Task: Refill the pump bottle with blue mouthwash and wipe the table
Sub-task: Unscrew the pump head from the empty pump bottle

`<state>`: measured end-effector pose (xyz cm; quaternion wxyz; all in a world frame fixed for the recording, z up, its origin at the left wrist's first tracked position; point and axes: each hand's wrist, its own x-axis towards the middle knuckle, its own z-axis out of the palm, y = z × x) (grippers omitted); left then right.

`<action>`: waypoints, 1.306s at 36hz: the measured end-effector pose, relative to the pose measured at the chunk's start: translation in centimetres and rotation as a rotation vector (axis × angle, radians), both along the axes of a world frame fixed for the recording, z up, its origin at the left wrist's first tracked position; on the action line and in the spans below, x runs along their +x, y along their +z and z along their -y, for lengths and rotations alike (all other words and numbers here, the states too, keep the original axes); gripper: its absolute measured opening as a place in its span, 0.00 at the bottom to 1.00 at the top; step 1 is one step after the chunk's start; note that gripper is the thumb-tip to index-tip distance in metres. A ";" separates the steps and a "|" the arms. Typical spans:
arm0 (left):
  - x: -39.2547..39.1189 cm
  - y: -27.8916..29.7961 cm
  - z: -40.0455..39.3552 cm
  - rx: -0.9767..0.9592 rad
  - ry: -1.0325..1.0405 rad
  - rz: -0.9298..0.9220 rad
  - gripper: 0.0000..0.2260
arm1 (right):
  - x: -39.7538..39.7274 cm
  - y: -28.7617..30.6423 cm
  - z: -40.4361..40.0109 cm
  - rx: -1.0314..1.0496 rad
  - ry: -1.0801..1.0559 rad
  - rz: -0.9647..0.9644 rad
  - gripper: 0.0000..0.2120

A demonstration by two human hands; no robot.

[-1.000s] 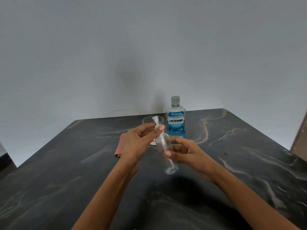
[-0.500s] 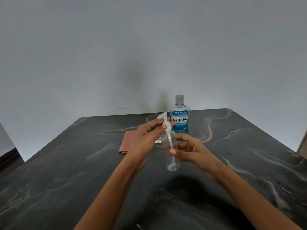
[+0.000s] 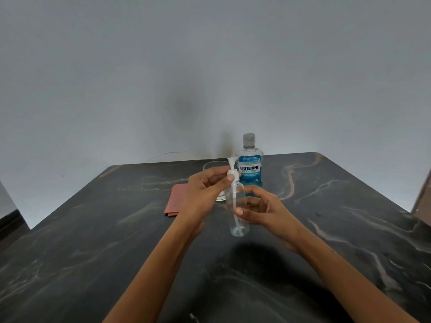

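Observation:
A clear, empty pump bottle (image 3: pixel 238 214) stands upright over the dark marble table (image 3: pixel 93 241). My right hand (image 3: pixel 261 208) grips its body from the right. My left hand (image 3: pixel 205 190) pinches the white pump head (image 3: pixel 233 170) at the bottle's neck. Behind them stands the blue mouthwash bottle (image 3: pixel 250 167) with its grey cap on. A folded reddish cloth (image 3: pixel 176 200) lies on the table left of my left hand.
A clear glass (image 3: pixel 211 166) stands behind my left hand, partly hidden, left of the mouthwash bottle. A grey wall rises behind the table's far edge. A brown edge of something shows at the far right (image 3: pixel 422 194).
The pump bottle has been tipped from slanted to upright between my hands. The pump head has moved up and to the right with my left hand.

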<state>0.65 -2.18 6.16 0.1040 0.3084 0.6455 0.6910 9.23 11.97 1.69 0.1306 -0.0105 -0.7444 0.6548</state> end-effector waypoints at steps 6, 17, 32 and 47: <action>0.1 0.3 -0.5 0.166 0.102 0.013 0.14 | -0.2 -0.2 -0.2 0.053 -0.038 0.007 0.26; -0.4 2.3 -1.3 0.368 0.173 0.068 0.11 | -0.4 -0.5 -0.7 0.092 -0.035 0.033 0.22; -1.0 7.4 -0.2 0.422 0.281 0.031 0.10 | -0.4 -0.4 -0.9 0.137 -0.027 0.040 0.20; -2.6 5.4 3.6 0.295 0.309 0.047 0.12 | -0.5 -0.4 -0.9 0.126 -0.018 0.002 0.20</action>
